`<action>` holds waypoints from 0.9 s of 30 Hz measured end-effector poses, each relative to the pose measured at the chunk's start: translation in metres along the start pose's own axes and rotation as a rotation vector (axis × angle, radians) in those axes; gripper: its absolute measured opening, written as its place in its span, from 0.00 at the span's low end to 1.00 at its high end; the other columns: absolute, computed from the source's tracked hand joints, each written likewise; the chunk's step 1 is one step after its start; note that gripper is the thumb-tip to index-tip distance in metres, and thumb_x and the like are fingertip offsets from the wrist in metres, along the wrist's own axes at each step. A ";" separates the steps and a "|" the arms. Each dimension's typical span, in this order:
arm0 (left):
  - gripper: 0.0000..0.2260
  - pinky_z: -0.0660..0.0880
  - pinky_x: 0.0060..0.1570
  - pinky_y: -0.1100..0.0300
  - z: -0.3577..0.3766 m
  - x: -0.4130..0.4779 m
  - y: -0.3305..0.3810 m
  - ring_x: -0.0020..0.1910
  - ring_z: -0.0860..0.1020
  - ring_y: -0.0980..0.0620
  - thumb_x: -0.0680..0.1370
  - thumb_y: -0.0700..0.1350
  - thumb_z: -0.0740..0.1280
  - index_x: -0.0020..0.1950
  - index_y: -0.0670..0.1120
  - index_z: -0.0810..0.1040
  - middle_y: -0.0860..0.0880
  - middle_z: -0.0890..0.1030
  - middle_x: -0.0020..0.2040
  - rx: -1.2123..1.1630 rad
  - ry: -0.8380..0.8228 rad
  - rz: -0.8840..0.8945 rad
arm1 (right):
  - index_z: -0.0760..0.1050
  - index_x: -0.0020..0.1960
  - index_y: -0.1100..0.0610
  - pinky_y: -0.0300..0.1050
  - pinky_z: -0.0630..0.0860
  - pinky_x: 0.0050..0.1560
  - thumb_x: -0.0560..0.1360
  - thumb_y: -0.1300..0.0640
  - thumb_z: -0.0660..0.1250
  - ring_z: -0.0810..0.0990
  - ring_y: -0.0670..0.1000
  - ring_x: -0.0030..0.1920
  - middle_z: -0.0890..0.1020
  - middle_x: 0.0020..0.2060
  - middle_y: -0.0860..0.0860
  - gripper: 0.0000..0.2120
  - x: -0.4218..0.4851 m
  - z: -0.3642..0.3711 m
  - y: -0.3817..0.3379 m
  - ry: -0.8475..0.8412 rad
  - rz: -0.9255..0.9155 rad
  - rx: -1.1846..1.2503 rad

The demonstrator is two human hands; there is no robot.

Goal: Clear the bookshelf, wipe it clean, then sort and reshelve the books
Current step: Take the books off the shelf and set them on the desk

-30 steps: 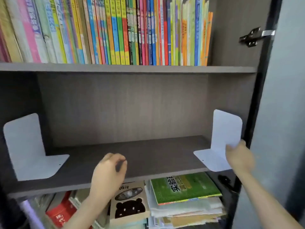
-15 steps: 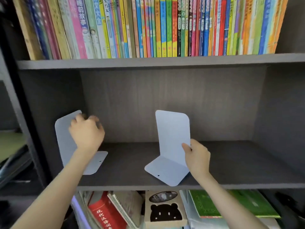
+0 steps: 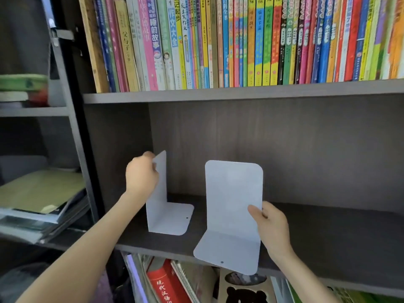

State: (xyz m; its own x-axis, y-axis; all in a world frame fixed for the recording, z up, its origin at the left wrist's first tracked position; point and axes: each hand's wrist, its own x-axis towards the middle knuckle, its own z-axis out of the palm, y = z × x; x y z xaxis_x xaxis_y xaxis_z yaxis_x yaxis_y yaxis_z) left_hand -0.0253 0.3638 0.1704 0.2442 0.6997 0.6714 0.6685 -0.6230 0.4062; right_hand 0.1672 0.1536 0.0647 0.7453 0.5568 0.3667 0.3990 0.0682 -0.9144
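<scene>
Dark wood-grain shelf (image 3: pixel 328 232), middle tier of a bookcase, seen from the front; its right end is cut off by the frame. Two pale L-shaped bookends stand on it, well apart from each other.

Left bookend (image 3: pixel 169 218): near the left wall, upright plate seen almost edge-on, base pointing right and lying flat on the board. The left hand (image 3: pixel 141 179) grips the top of the plate; its fingertips are curled at the plate's edge and partly hidden.

Right bookend (image 3: pixel 232 206): nearer the viewer, upright plate facing forward, base pointing toward the viewer and jutting past the shelf's front edge. Whether the base rests on the board or is lifted off it cannot be told. The right hand (image 3: pixel 272 228) pinches the plate's right edge, thumb on the near face, the other fingers hidden behind the plate.

Above: a packed row of upright books (image 3: pixel 240 40), tops cut off. Below: a red book (image 3: pixel 166 285) and others, mostly hidden by the shelf and the frame edge. Far left: a blurred stack (image 3: pixel 39 197) on a side shelf, contents hard to make out.
</scene>
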 end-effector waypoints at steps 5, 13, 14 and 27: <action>0.07 0.70 0.33 0.66 -0.010 -0.025 0.032 0.36 0.76 0.56 0.78 0.38 0.66 0.53 0.41 0.81 0.49 0.81 0.42 -0.314 0.009 -0.021 | 0.70 0.43 0.72 0.49 0.65 0.39 0.77 0.57 0.67 0.71 0.53 0.37 0.74 0.40 0.69 0.16 -0.002 0.003 -0.017 -0.039 0.004 0.224; 0.03 0.78 0.42 0.57 -0.062 -0.084 0.068 0.42 0.81 0.53 0.74 0.40 0.72 0.42 0.47 0.83 0.51 0.83 0.41 -0.619 -0.168 -0.099 | 0.72 0.40 0.68 0.47 0.66 0.41 0.77 0.57 0.67 0.72 0.52 0.38 0.76 0.35 0.59 0.15 -0.020 -0.016 -0.034 -0.102 -0.071 0.260; 0.03 0.79 0.43 0.56 -0.071 -0.095 0.069 0.42 0.82 0.52 0.74 0.40 0.72 0.41 0.47 0.83 0.50 0.84 0.40 -0.654 -0.178 -0.114 | 0.73 0.41 0.67 0.48 0.66 0.41 0.77 0.56 0.67 0.73 0.53 0.39 0.77 0.37 0.59 0.14 -0.028 -0.019 -0.034 -0.134 -0.075 0.228; 0.05 0.77 0.42 0.49 -0.171 -0.324 0.088 0.38 0.78 0.50 0.72 0.43 0.73 0.38 0.48 0.79 0.47 0.82 0.38 -0.643 -0.085 -0.382 | 0.75 0.54 0.55 0.41 0.79 0.44 0.77 0.64 0.65 0.83 0.49 0.47 0.85 0.47 0.49 0.08 -0.214 -0.069 -0.007 -0.643 0.083 0.459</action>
State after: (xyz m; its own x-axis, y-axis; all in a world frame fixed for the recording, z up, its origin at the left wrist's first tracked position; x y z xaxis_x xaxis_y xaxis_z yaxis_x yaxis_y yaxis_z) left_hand -0.1657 0.0225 0.0943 0.1479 0.9164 0.3720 0.1823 -0.3949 0.9004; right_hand 0.0414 -0.0230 0.0041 0.2519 0.9344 0.2518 -0.0086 0.2623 -0.9649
